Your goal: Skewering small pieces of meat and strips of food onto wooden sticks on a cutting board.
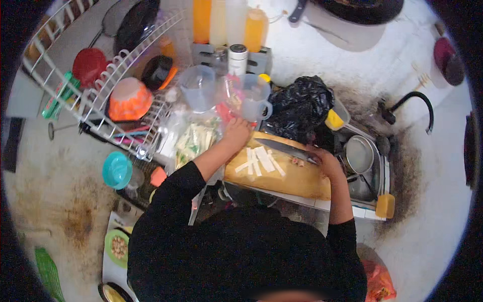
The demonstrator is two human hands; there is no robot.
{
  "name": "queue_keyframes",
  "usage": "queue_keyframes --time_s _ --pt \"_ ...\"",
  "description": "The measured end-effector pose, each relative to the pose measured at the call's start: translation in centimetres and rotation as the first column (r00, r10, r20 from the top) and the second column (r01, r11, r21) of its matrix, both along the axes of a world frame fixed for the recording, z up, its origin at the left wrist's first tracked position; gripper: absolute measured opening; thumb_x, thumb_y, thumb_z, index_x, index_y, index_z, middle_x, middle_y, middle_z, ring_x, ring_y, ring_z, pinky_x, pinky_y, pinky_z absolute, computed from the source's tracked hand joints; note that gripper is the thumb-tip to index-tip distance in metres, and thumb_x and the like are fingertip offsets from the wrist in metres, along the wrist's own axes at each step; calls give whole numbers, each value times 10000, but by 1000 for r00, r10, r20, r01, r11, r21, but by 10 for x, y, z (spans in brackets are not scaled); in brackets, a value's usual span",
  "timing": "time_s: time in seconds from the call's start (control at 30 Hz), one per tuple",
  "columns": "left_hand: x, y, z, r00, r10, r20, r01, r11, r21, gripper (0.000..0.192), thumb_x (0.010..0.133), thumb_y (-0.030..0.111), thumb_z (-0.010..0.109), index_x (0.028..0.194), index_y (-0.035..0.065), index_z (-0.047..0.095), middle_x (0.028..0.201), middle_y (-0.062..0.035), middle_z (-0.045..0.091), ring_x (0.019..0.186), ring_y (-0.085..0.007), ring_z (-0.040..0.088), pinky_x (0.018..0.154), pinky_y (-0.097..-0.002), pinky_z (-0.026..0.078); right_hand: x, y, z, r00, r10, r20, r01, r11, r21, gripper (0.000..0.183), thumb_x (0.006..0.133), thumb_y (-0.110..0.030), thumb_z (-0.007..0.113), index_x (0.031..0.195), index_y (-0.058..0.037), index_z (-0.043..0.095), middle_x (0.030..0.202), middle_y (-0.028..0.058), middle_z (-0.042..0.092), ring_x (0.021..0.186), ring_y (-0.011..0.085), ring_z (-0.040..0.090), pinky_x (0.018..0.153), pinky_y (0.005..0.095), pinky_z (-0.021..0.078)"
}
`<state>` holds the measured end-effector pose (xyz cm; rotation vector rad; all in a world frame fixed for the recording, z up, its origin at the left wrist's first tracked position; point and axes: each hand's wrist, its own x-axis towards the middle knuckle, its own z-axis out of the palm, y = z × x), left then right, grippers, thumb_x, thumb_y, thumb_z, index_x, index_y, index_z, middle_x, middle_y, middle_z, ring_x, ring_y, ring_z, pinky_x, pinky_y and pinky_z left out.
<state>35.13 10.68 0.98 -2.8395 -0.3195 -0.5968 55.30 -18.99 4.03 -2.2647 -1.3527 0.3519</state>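
My right hand is at the right end of a kitchen knife, its fingers around the hidden handle. The wide blade points left along the far side of a wooden cutting board. Flat white strips of food lie in a loose group on the board, with small pinkish pieces to their right. My left hand is beyond the board's far left corner, by a red plastic packet and a clear plastic jug. Its fingertips are too unclear to show a grip.
A plastic bag of cut pale food lies left of the board. Behind it stands a crumpled black plastic bag. To the right is a sink holding a pot, under a black faucet. A white dish rack is at left.
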Motion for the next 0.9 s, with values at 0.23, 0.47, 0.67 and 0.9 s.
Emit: queue_keyframes --time_s 0.23,0.47,0.67,0.9 --pt "22 6 12 962 38 -271 -36 999 13 225 803 170 512 957 89 654 906 -39 628 967 -198 534 817 -350 373 -12 -10 16 984 50 -173 -38 997 74 434 835 -86 530 1269 -81 514 1264 96 539 1104 234 549 927 341 431" --pt "16 1 7 979 98 -177 -78 990 118 223 790 162 518 950 63 638 979 -69 593 1006 -225 503 811 -353 373 -19 -34 18 970 -17 241 40 995 -88 428 744 -86 611 1162 -66 522 1064 138 569 1036 339 532 865 425 441" --pt "4 2 14 985 -111 -129 122 989 81 214 789 165 519 945 50 609 961 -83 583 989 -231 525 810 -346 393 -34 -84 22 957 -193 214 143 963 230 333 728 -40 615 1050 -52 531 1030 168 552 1005 379 519 812 445 428" --pt "12 4 13 952 -279 -129 203 886 -417 225 794 177 609 949 18 573 941 -147 611 901 -341 584 803 -413 451 -59 -132 20 940 -331 78 275 874 401 301 740 1 597 1027 -27 509 1018 176 542 957 406 526 793 429 440"
